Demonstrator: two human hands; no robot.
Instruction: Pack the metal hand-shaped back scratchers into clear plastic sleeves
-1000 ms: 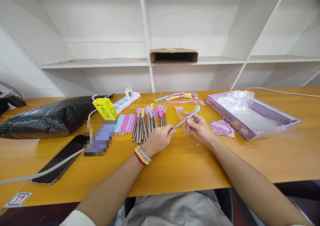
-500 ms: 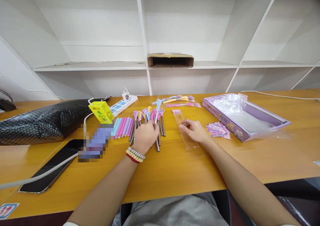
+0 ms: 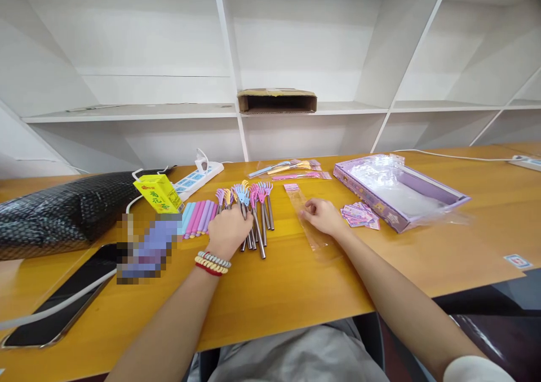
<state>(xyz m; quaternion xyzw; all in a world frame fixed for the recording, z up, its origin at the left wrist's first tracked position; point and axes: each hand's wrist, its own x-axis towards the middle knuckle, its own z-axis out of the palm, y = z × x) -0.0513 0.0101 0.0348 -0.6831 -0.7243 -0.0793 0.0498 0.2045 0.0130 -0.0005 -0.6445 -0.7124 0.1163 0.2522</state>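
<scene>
My left hand (image 3: 230, 230), wearing coiled bands at the wrist, is closed around the rod of a light-blue back scratcher (image 3: 242, 193) with a hand-shaped head. Beneath and beside it lies a bunch of back scratchers (image 3: 262, 216) in pink, yellow, purple and blue, with bare metal rods. Coloured tube handles (image 3: 198, 218) lie in a row just left of that hand. My right hand (image 3: 323, 216) rests on a clear plastic bag (image 3: 315, 238) with a pink header, its fingers curled at the bag's surface. Its fingertips are partly hidden.
Bagged back scratchers (image 3: 291, 170) lie farther back. Printed cards (image 3: 360, 215) and a purple open box (image 3: 399, 193) are at right. On the left are a yellow drink carton (image 3: 158, 193), a power strip (image 3: 198, 180), a phone (image 3: 63, 297) and a black wrapped bundle (image 3: 76, 210).
My left hand has moved left and lowered the blue back scratcher toward the bunch. My right hand stays at the plastic bag. The view has shifted slightly right.
</scene>
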